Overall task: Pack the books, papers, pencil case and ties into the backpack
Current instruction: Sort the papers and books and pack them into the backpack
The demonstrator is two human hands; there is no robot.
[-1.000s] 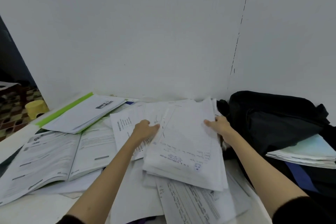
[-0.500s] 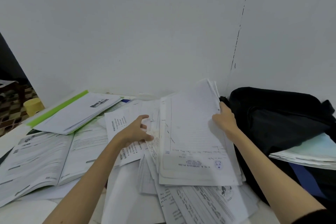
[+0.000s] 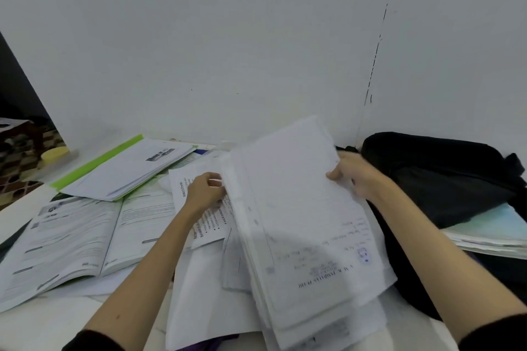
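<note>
Stack of papers (image 3: 299,225) tilted up off table (image 3: 25,208), centre frame. Right hand (image 3: 353,177) clamped on stack's far right edge, at 2 o'clock of the stack. Left hand (image 3: 204,192) at its 9 o'clock edge, fingers curled against the sheets; grasp itself can't tell. Black backpack (image 3: 445,179) at 3 o'clock, touching stack. Open book (image 3: 71,239) at 9 o'clock, green-edged book (image 3: 128,168) at 10.

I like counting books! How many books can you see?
3: an open book lying at left, a green-edged book behind it, a pale book beside the backpack. Papers may hide more.
</note>
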